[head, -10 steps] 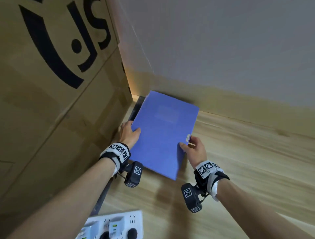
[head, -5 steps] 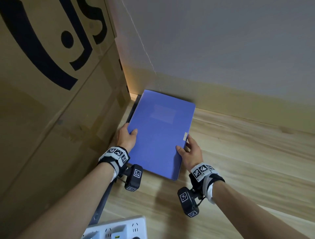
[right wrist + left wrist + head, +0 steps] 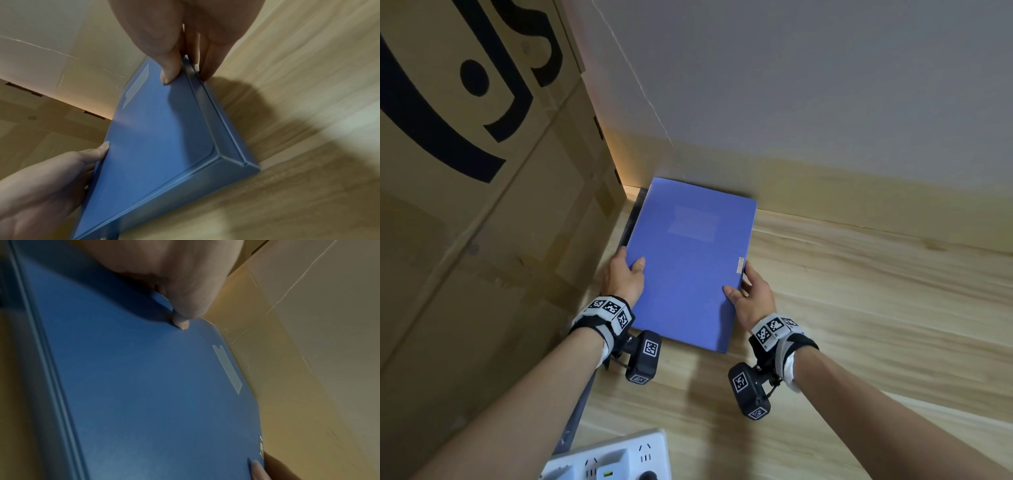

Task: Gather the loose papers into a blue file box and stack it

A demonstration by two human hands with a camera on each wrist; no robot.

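A closed blue file box (image 3: pixel 688 260) lies flat in the corner of a wooden surface, its far end near the wall. My left hand (image 3: pixel 625 275) grips its left edge, thumb on the lid (image 3: pixel 144 386) and fingers hidden underneath. My right hand (image 3: pixel 751 294) grips the right edge beside a small silver clasp (image 3: pixel 740 265), thumb (image 3: pixel 169 71) on top and fingers down the side wall (image 3: pixel 218 129). A faint label window (image 3: pixel 693 222) shows on the lid. No loose papers are in view. Whether another box lies beneath is hidden.
A large cardboard box (image 3: pixel 482 205) with black lettering stands close on the left. A pale wall (image 3: pixel 825 85) with a skirting strip runs behind. A white power strip (image 3: pixel 613 459) lies at the near edge. Bare wooden surface (image 3: pixel 876 325) stretches to the right.
Both hands have carried the blue file box down and farther into the corner, toward the wall. It lies flatter and lower now than a second ago.
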